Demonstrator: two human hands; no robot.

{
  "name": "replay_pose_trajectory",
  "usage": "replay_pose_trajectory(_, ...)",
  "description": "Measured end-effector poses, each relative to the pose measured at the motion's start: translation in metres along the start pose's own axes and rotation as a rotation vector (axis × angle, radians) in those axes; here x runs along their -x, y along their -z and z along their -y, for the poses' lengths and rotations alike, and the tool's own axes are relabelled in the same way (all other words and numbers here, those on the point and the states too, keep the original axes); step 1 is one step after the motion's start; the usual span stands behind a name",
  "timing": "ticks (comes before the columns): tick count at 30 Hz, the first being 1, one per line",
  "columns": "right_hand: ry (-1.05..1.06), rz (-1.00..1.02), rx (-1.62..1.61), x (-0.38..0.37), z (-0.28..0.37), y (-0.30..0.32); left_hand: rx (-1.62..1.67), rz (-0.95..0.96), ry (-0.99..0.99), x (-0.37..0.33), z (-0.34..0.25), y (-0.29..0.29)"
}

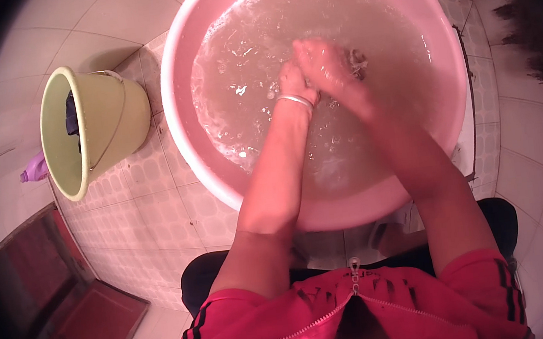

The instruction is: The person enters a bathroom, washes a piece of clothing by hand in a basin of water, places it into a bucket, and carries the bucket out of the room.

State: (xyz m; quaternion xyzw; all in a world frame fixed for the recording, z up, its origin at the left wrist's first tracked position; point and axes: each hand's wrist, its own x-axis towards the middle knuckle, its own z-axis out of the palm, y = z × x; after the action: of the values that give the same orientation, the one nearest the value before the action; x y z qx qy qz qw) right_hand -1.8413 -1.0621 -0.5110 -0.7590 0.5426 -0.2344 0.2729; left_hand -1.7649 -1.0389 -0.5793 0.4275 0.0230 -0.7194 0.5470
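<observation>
A large round pink basin point(183, 139) holds cloudy, greyish-brown water point(253, 59) with foam along its left side. Both of my hands meet near the middle of the basin, at the water's surface. My left hand point(298, 82), with a pale bangle point(295, 100) on its wrist, is closed and pressed against the right one. My right hand point(324, 63) is wet and curled into a fist just beyond it. Whatever they grip is hidden by the fingers and the murky water. A small dark patch point(357, 60) shows at the surface beside my right hand.
To the left, a yellow-green bucket point(113, 113) with a wire handle lies or leans, dark cloth point(72, 114) inside. A purple bottle point(34, 169) is behind it. A reddish-brown door or panel point(96, 327) is at lower left. Tiles point(156, 208) cover the floor.
</observation>
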Motion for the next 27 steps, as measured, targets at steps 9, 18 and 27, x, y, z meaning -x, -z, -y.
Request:
replay_pose_trajectory(9,0.108,0.126,0.106,-0.004,0.014,-0.003,0.039,0.042,0.239,0.004,-0.030,0.017)
replay_pose_trajectory(18,0.465,0.120,-0.183,0.002,-0.040,0.028,0.358,-0.149,0.287,0.027,-0.073,-0.002)
replay_pose_trajectory(27,-0.162,0.486,-0.741,-0.003,-0.081,-0.005,-0.240,-0.111,-0.217,0.017,-0.046,0.007)
